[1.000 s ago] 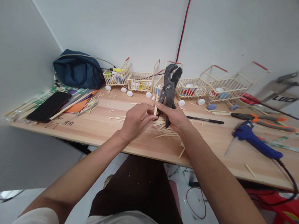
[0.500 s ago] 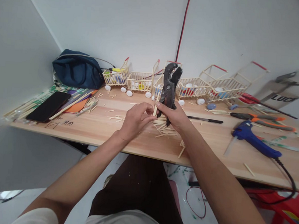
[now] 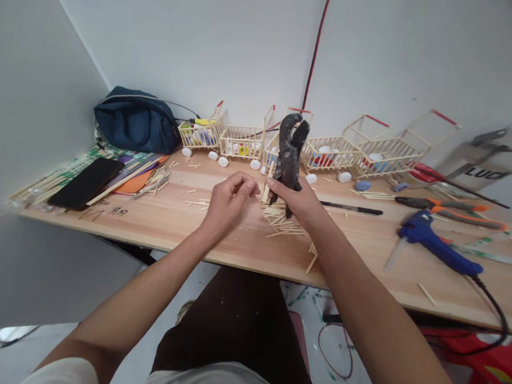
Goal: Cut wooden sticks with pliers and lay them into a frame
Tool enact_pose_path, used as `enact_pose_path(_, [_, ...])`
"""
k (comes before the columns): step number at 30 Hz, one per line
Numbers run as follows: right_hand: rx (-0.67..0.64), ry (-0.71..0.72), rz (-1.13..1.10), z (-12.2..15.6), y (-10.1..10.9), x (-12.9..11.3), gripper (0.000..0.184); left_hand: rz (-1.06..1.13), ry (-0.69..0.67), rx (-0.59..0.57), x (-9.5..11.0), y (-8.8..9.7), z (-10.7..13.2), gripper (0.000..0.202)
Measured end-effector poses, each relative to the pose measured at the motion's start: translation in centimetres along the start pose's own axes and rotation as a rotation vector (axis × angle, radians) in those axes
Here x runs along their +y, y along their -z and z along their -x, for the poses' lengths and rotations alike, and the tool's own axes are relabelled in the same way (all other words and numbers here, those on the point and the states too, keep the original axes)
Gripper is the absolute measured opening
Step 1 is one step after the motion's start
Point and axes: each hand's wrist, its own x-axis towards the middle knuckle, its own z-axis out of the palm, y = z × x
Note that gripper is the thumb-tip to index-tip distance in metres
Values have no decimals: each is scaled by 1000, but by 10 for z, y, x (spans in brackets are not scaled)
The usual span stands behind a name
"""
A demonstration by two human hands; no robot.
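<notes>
My right hand point(image 3: 301, 202) is wrapped round a black pipe cutter point(image 3: 290, 153), held upright with its jaws at the top. Between that hand's thumb and the cutter stand thin wooden sticks point(image 3: 267, 184). Just to the left, my left hand point(image 3: 231, 199) is closed, thumb against curled fingers, a small gap from the sticks. What its fingertips hold, if anything, I cannot make out. Beneath both hands a pile of short cut sticks point(image 3: 282, 222) lies on the wooden table point(image 3: 183, 228).
Several stick-built carts point(image 3: 242, 141) line the wall. At left are a blue bag point(image 3: 136, 119), a phone point(image 3: 85, 183) and longer sticks point(image 3: 123, 182). To the right lie a pen point(image 3: 351, 208), pliers point(image 3: 450, 210) and a blue glue gun point(image 3: 439, 243) with its cord.
My left hand has drawn slightly left, away from the sticks it was touching, and its fingers have curled. The right hand keeps the cutter and sticks in nearly the same place.
</notes>
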Motion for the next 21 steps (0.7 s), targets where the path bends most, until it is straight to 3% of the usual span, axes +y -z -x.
enact_pose_path(3, [-15,6,54,-1,0,2,40,130,95,-24,-4,-2,-3,32])
enact_pose_path(7, [-65,23,88,-1,-2,2,38,341,321,-42,-6,-7,-5,33])
enact_pose_path(10, [-4,12,118,0,-3,2,36,484,431,-84,-8,-9,-6,42])
enact_pose_path(21, [82,52,263,-1,-9,0,31,553,483,-70,-18,-9,-10,42])
